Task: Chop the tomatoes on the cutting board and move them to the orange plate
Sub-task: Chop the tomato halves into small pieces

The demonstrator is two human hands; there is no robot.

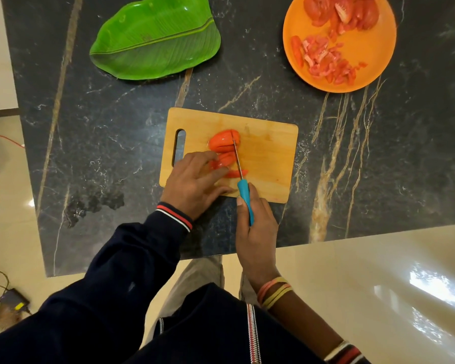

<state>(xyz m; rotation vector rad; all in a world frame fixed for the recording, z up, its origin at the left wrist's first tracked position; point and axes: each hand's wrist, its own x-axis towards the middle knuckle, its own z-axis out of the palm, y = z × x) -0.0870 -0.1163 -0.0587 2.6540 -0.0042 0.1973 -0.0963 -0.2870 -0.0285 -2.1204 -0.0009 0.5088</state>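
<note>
A wooden cutting board (268, 153) lies mid-table with sliced tomato pieces (222, 141) on its left half. My left hand (192, 183) rests flat on the board, its fingertips pressing the nearer tomato slices. My right hand (255, 227) grips the blue handle of a knife (243, 190); the thin blade runs away from me through the right end of the tomato. The orange plate (373, 48) sits at the far right, holding chopped tomato (329, 59) and bigger slices near its top edge.
A green leaf-shaped plate (155, 40) lies at the far left of the black marble table (103, 143). The table's near edge runs just under my wrists. Beige floor lies beyond, with a cable and adapter (13, 300) at lower left.
</note>
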